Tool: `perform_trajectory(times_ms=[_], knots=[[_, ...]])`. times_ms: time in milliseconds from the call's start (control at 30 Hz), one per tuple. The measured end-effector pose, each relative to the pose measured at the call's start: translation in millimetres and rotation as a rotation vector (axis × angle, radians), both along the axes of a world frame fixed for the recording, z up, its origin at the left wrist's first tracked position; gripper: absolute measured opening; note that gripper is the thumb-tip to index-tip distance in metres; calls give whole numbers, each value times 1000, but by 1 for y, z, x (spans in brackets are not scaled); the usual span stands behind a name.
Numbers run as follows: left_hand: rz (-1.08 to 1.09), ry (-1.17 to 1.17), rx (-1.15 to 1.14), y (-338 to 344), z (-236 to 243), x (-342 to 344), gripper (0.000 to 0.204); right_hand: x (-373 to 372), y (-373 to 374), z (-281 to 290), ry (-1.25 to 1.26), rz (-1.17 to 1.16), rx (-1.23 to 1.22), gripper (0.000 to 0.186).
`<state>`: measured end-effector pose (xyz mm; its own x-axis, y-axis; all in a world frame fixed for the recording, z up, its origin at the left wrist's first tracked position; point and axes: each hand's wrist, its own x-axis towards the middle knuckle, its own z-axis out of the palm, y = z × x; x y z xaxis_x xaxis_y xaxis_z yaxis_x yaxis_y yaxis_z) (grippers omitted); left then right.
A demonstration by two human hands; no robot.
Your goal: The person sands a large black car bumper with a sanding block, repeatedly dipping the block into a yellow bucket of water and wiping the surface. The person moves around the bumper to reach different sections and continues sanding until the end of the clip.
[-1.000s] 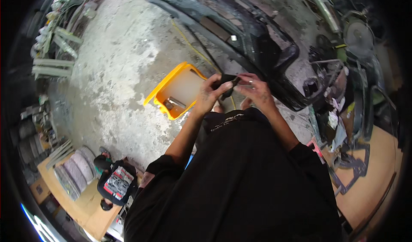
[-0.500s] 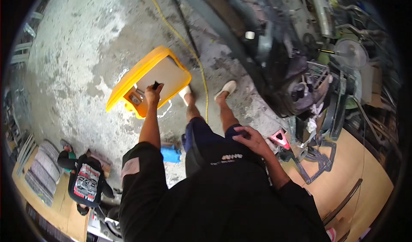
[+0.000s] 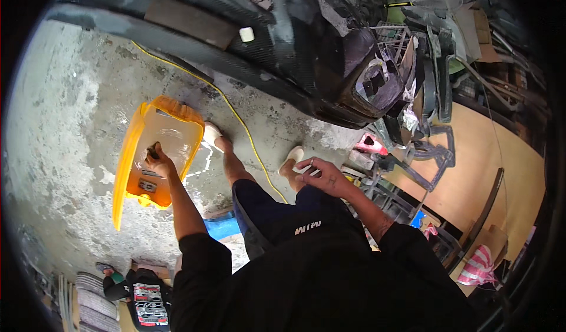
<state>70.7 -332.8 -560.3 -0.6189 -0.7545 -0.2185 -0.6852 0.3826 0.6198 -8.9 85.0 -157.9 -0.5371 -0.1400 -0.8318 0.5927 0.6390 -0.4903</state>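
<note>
A yellow plastic tub (image 3: 125, 161) stands on the concrete floor to my left, with cloudy liquid (image 3: 171, 133) in it. My left hand (image 3: 160, 162) is over the tub, fingers closed round a small dark piece (image 3: 154, 151) that looks like a pad; its exact kind is not clear. Inside the tub, near the edge closest to me, a small boxy shape (image 3: 147, 185) shows. Beside my right thigh is my right hand (image 3: 323, 177), its fingers loosely bent and apart, with nothing in them.
A large black car bumper (image 3: 277, 76) with a woven texture spans the area ahead. A yellow cable (image 3: 227, 99) runs along the floor between my feet. Dark frame parts (image 3: 433, 155) lie on a wooden board (image 3: 471, 146) at right. Another person (image 3: 147, 299) is at lower left.
The view has swung, so the tub sits further left and lower and the bumper fills more of the top. My right hand has come up off my thigh. My left hand keeps the dark piece.
</note>
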Motion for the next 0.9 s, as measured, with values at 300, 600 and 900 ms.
perform_trajectory(times_ms=[300, 600, 900], knots=[[-593, 518, 136, 138, 338, -130, 39, -83, 92, 7, 654, -252, -6, 22], [-828, 505, -68, 356, 406, -204, 52, -174, 164, -52, 1135, 13, -15, 38], [-1067, 529, -335, 420, 391, -289, 46, -173, 170, -61, 723, 491, 45, 84]])
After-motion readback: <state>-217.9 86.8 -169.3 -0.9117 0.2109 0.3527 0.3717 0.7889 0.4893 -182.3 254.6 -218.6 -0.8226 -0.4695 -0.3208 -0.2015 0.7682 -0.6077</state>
